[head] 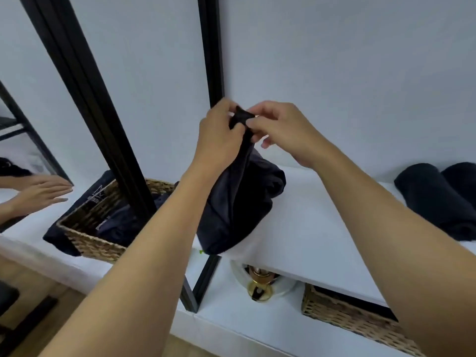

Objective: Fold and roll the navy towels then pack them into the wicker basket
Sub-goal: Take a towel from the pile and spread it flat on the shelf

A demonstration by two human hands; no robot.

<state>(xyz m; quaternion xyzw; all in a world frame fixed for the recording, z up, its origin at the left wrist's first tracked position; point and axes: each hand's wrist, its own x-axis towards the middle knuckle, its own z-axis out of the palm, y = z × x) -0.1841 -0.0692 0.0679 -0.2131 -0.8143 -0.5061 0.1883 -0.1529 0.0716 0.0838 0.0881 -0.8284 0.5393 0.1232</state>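
Left hand [219,135]: raised over the white shelf [309,228], fingers pinched tight on the top corner of a navy towel [239,202]; the grip is closed on the cloth.
Right hand [280,130]: touching the left at the same corner, thumb and forefinger nipped on the towel, the other fingers curled loose below.
Held towel: hangs in a bunch from both hands, its lower end resting on the shelf at the front edge, just beside the black upright post [211,47].
Wicker basket [103,228]: stands on the shelf section left of the post, near its front edge; dark cloth lies inside and a dark piece hangs over its left corner. A slanted black frame bar [85,99] crosses in front of it.
Rolled towels [432,199]: two, side by side at the right end of the shelf near the wall, well apart from the hands.
Open room: bare white shelf runs between the held towel and the two rolls, clear to the front edge.
Lower shelf: a second wicker basket [355,320] at the right under the shelf; a gold-coloured fitting [258,284] sits left of it.
Count: three navy towels plainly seen, two baskets, two hands at work.
Far left: a mirror [25,150] shows another hand [38,194], flat and open.
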